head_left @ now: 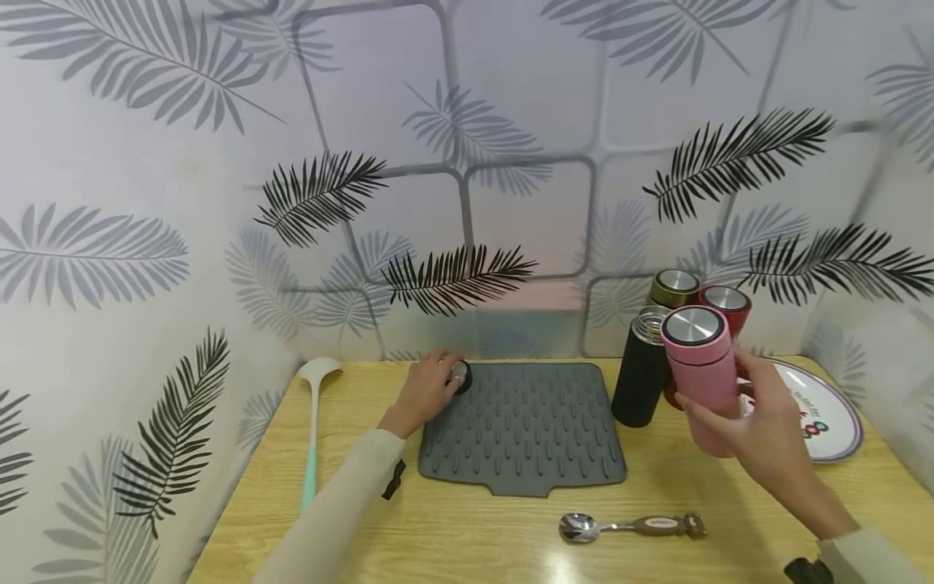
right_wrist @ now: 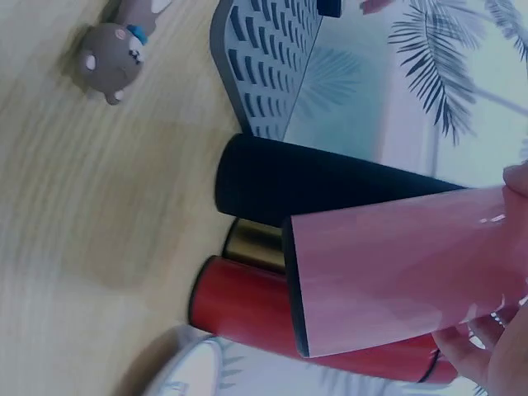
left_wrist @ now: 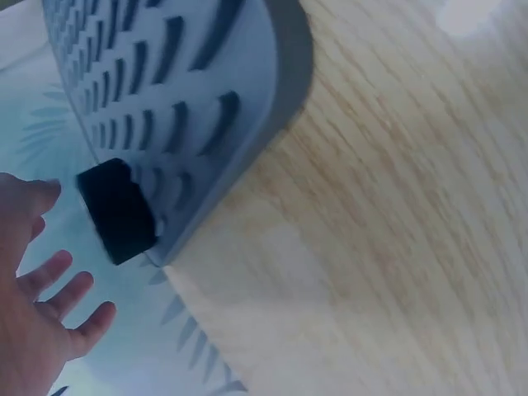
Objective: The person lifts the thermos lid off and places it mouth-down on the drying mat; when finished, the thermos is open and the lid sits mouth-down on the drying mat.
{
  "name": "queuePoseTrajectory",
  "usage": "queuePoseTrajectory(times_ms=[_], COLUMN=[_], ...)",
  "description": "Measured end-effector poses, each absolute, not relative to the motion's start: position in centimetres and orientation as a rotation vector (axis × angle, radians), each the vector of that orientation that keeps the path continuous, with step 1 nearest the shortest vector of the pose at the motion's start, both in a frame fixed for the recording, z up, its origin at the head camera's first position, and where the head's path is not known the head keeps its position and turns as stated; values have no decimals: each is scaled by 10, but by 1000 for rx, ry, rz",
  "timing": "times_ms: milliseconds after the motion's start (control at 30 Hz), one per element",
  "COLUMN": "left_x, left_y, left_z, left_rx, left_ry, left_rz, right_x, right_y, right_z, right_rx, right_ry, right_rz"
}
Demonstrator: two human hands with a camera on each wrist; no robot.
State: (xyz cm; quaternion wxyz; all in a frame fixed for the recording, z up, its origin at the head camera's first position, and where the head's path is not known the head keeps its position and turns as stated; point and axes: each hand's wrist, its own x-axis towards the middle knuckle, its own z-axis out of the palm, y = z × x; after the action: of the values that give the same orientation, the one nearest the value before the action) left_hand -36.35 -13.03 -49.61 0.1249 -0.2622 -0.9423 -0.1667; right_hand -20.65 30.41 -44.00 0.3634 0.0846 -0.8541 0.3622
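Note:
My right hand [head_left: 773, 430] grips a pink thermos flask [head_left: 702, 377] round its body, with its silver-topped lid on. In the right wrist view, the flask's dark base [right_wrist: 295, 287] is lifted off the table, in front of the other flasks. At the back left corner of a grey ridged mat [head_left: 521, 430], my left hand [head_left: 430, 385] is beside a small black lid [head_left: 462, 376] with a silver top. The left wrist view shows its fingers spread, with a gap to the lid. A black flask [head_left: 636, 385] stands lidless, its threaded steel neck bare.
Behind the pink flask stand a red flask [head_left: 727, 300] and a gold one [head_left: 673, 285], both lidded. A white plate [head_left: 842, 430] lies at the right. A spoon [head_left: 627, 526] with a brown bear-shaped handle lies in front; a ladle [head_left: 315, 414] is at the left.

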Motion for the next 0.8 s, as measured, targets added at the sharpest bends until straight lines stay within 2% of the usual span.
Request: queuePoseTrajectory(times_ms=[367,633,800], left_x=[-343,-284,-256], left_y=[-121,-100,-89], left_z=[-462,-418,-405], left_rx=[-921,-997,-1100], left_ry=[-2453,-2411,-2354], left_rz=[-646,-961,-1008], right_x=[-201,-196,-196], right_y=[274,258,250], right_z=[-430,-436,-441], right_rx=[465,520,563], right_ry=[-2296,-2376,-2400], right_rz=[638,674,659])
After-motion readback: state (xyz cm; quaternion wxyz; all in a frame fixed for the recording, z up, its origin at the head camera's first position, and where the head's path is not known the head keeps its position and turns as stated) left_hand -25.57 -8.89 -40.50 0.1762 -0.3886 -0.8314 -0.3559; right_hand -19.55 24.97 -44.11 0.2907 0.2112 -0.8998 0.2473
